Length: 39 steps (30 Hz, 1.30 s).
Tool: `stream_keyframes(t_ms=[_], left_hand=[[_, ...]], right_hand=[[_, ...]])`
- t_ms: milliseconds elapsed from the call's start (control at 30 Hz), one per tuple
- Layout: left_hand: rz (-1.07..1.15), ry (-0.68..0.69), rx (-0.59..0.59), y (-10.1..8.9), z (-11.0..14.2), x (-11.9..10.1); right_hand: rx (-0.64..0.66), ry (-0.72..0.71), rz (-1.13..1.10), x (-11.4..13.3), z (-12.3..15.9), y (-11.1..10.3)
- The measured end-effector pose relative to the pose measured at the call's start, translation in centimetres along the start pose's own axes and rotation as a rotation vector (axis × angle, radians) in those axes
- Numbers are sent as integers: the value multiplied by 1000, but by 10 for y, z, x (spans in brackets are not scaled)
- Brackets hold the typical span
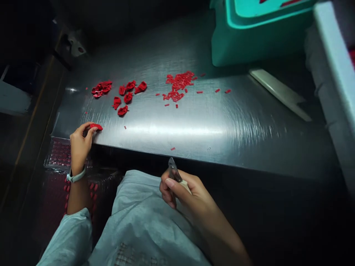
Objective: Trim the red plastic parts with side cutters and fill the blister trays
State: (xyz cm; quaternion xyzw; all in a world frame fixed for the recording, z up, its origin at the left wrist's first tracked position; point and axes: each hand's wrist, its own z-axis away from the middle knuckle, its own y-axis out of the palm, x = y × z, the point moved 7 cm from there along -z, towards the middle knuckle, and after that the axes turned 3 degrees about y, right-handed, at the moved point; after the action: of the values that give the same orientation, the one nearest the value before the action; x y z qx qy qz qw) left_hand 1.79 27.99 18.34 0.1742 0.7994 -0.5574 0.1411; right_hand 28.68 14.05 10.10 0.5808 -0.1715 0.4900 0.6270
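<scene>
My left hand rests at the front left edge of a steel table, its fingers pinched on a small red piece. My right hand is below the table edge, over my lap, closed round a small pair of cutters with the metal jaws pointing up. Several curled red pieces lie on the table beyond my left hand. A pile of tiny red offcuts lies further right. One stray red bit sits near the table's front edge.
A teal plastic crate stands at the back right. A pale flat strip lies in front of it. A white rail runs along the right side. A clear tray of red parts sits under the table on the left.
</scene>
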Motion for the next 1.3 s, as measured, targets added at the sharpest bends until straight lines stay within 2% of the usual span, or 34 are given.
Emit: stream_keyframes(t_ms=[67,133,233,300,367,467,533,600,667,733,800,867,967,1100,1300], left_hand=[[-78,24,46,-5,-13,13],[-159,46,54,-12,-20,13],[-223,93,-10,-17,-23,-10],[-181,203,40,-3,-24,-39],[-125,338,166,25,-26,-67],[-103,426,246,57,-32,-90],[-86,413,220,62,-35,-95],[18,400,247,56,-28,-99],[218,420,385,45,-11,-112],[434,459,591,34,12,-131],[587,491,759,23,32,-149],[670,499,870,17,44,-162],[731,492,953,17,50,-168],[805,462,932,22,53,-165],[895,250,889,34,59,-155]], right_hand=[[-32,3,-9,-5,0,-7],[-46,3,10,-7,-1,-10],[-62,17,51,-8,-2,-12],[-70,26,65,-7,-3,-12],[-75,23,75,-5,-4,-12],[-62,7,92,-3,-4,-8],[-55,-8,129,-1,-4,-7],[-84,-52,228,6,-4,-8],[-128,-138,377,18,-2,-10],[-132,-249,486,33,2,-10],[-95,-327,508,45,6,-8],[-55,-356,496,51,9,-5],[18,-349,496,52,13,2],[78,-340,483,48,15,9],[102,-293,455,43,15,12]])
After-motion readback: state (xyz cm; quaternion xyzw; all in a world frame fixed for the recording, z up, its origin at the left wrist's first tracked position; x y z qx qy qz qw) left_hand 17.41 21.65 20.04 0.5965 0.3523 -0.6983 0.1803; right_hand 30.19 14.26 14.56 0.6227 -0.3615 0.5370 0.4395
